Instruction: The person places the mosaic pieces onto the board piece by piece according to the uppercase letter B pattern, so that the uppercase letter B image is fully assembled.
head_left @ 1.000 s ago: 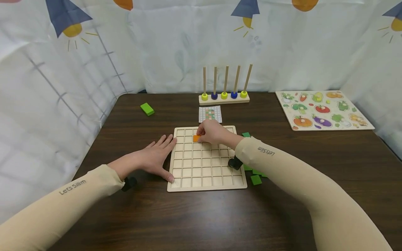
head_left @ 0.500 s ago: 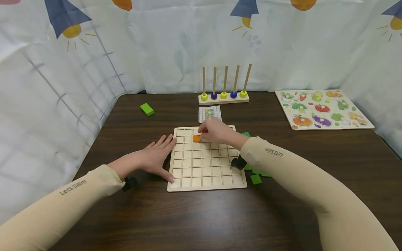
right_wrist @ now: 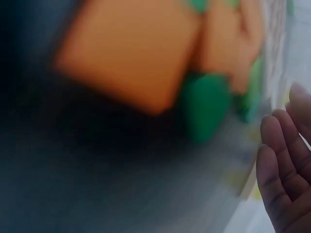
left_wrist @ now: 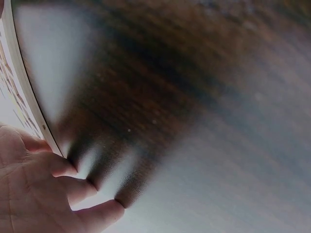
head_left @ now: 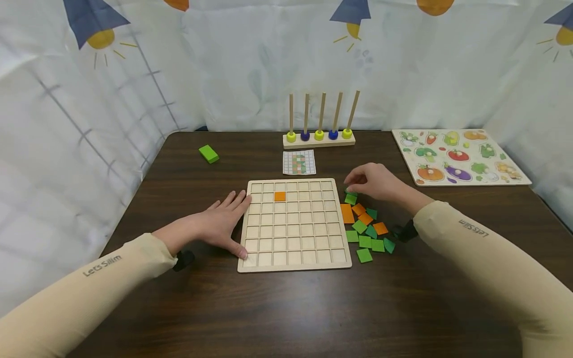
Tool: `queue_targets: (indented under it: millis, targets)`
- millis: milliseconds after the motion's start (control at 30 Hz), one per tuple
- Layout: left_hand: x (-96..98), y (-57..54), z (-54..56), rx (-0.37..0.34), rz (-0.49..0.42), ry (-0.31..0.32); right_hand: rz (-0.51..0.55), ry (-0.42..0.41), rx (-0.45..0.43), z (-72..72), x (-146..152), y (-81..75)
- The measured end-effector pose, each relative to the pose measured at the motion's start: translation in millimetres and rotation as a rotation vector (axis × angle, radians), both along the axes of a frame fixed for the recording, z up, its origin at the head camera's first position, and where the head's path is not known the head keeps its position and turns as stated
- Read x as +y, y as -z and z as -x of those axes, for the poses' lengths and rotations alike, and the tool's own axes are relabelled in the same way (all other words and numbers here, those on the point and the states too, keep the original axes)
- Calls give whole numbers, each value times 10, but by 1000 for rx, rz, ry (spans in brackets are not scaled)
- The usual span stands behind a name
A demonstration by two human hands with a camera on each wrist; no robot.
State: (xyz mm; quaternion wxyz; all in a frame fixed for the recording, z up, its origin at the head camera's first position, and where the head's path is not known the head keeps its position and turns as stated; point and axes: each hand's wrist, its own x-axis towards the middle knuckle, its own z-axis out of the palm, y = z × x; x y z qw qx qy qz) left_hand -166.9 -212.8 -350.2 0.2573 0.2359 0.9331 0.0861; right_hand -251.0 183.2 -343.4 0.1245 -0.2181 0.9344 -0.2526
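A wooden grid board [head_left: 293, 231] lies flat on the table, with an orange square tile [head_left: 279, 196] set in one cell near its far side. My left hand [head_left: 221, 221] rests at the board's left edge, fingers spread and thumb on the near left corner. In the left wrist view the fingertips [left_wrist: 104, 213] touch the table beside the board. Over the far end of the loose tiles is my right hand [head_left: 373, 181], its thumb by a dark green tile [head_left: 347, 192]. The right wrist view shows loosely bent fingers [right_wrist: 277, 170] with nothing seen between them.
Several green and orange tiles [head_left: 364, 242] lie scattered along the board's right edge. Behind the board are a printed pattern card [head_left: 299, 162] and a peg stand [head_left: 319, 141]. A vegetable puzzle [head_left: 461, 158] lies at the back right, a green block [head_left: 209, 154] at the back left.
My right hand has let go of the orange tile and moved right, off the board to the loose tiles. The left hand has stayed in place.
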Motion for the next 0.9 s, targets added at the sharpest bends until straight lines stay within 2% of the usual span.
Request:
queue_targets:
  millis: [267, 900]
  targets:
    - [6, 5, 3, 1, 10, -1, -15, -26, -37, -49, 134, 122]
    - [32, -34, -21, 2, 4, -2, -56, -64, 7, -53, 146, 128]
